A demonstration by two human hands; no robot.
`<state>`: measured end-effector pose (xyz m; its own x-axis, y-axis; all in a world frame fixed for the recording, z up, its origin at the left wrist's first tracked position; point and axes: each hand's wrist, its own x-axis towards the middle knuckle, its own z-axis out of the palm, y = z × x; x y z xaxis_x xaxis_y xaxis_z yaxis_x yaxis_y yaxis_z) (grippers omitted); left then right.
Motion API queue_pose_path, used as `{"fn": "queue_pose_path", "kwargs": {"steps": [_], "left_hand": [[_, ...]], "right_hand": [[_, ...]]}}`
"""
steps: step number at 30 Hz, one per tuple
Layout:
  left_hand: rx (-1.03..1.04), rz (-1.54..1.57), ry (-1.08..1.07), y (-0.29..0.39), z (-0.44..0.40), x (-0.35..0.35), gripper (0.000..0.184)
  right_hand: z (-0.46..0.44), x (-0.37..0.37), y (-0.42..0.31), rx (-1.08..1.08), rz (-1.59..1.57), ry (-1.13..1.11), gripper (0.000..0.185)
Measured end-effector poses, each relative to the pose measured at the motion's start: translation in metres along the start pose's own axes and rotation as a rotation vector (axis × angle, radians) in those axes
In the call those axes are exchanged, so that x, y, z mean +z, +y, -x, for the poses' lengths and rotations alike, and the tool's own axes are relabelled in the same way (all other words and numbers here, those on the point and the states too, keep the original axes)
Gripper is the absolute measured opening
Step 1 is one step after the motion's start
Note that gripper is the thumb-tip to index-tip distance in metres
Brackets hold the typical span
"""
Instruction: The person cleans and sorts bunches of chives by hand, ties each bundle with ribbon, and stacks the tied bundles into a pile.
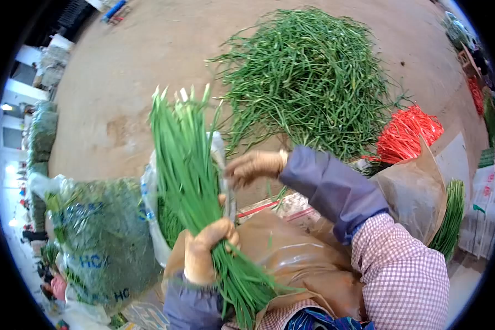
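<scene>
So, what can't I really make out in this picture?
All in the head view:
Right hand: slightly blurred, so whether it touches the green bunch is unclear.
Left hand: palm hidden by the bunch.
Open bag: much of its inside is hidden behind the bunch.
Pink shape, far left: too small to identify.

At five o'clock, the brown apron (pixel 291 247) looks like smooth plastic, creased and glossy; the checked sleeve (pixel 404 275) at four is matt woven cloth. Crinkled clear plastic wrap (pixel 110 236) shines at eight. Near three, the red strips (pixel 407 135) look like shiny plastic. The bunch (pixel 184 159) at nine has smooth, softly sheened leaves; the floor (pixel 121 82) at ten is matt.
</scene>
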<state>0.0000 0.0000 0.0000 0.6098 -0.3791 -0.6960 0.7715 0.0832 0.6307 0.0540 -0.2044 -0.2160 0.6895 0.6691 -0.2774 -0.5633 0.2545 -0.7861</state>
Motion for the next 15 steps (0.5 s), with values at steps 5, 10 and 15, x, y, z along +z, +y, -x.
{"fn": "queue_pose_path", "kwargs": {"steps": [5, 10, 15], "left_hand": [[0.407, -0.242, 0.031, 0.028, 0.064, -0.01, 0.061], [0.564, -0.374, 0.159, 0.019, 0.14, -0.054, 0.073], [0.592, -0.328, 0.158, -0.016, 0.197, -0.105, 0.071]], "right_hand": [[-0.009, 0.129, 0.046, -0.085, 0.202, -0.067, 0.067], [0.06, 0.247, 0.022, -0.173, 0.811, 0.177, 0.07], [0.073, 0.263, 0.016, -0.286, 0.797, 0.447, 0.022]]}}
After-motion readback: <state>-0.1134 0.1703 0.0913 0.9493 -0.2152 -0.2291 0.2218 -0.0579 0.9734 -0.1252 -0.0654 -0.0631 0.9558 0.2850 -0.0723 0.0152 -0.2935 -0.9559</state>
